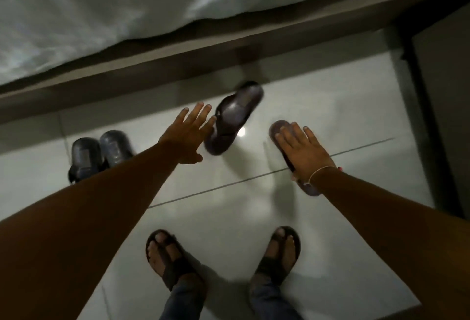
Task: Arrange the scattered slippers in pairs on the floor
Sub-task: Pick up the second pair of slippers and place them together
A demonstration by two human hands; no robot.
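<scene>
Two dark grey slide slippers [101,154] lie side by side on the pale tiled floor at the left, partly hidden by my left forearm. A brown flip-flop [234,119] sits blurred and tilted in the middle, near the bed base. My left hand [188,136] is spread open right beside its left edge, holding nothing. A second brown flip-flop [278,127] is under my right hand [305,152], which lies over its top with the thumb hidden; only its toe and heel show.
A bed with a white sheet [101,14] and a dark wooden base [152,70] runs across the top. A dark cabinet or door [442,116] stands at the right. My own sandalled feet [167,256] stand at the bottom.
</scene>
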